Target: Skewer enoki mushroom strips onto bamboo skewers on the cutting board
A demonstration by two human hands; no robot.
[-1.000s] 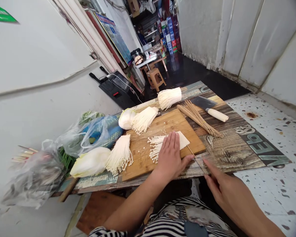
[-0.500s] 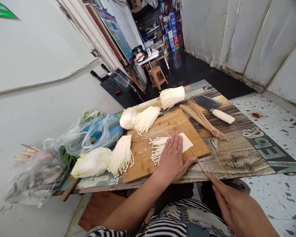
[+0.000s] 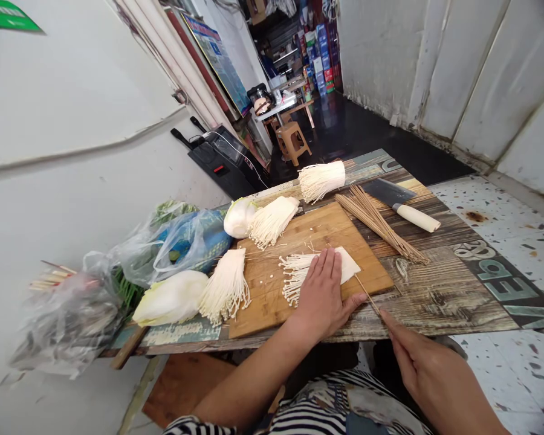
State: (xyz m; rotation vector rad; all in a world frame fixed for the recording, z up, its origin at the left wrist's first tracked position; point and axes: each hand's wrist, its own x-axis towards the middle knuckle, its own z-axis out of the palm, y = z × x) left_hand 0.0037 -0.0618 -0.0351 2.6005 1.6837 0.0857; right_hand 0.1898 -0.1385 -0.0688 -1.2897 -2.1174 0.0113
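Note:
My left hand (image 3: pixel 321 296) lies flat, palm down, over a bunch of enoki mushrooms (image 3: pixel 350 266) on the wooden cutting board (image 3: pixel 263 308). The mushroom heads fan out to the left of my fingers, and the trimmed base shows on the right. Pinched in my right hand (image 3: pixel 417 350) is a thin wooden skewer (image 3: pixel 368 293), its far end at the corner of the base. Whether the tip is inside cannot be seen. Other enoki bunches lie left of the board (image 3: pixel 226 286), at its back left edge (image 3: pixel 274 221) and behind it (image 3: pixel 321 180).
A bundle of skewers (image 3: pixel 381 223) and a cleaver (image 3: pixel 412 214) lie right of the board. Pale cabbages (image 3: pixel 170 299) and plastic bags of vegetables (image 3: pixel 188 241) crowd the left side. A stool (image 3: pixel 293 142) stands beyond the table (image 3: pixel 453 296).
The view has shifted slightly, so the scene sits a little further right. Within it, my right hand and the skewer are slightly nearer the mushroom base. My left hand stays on the bunch.

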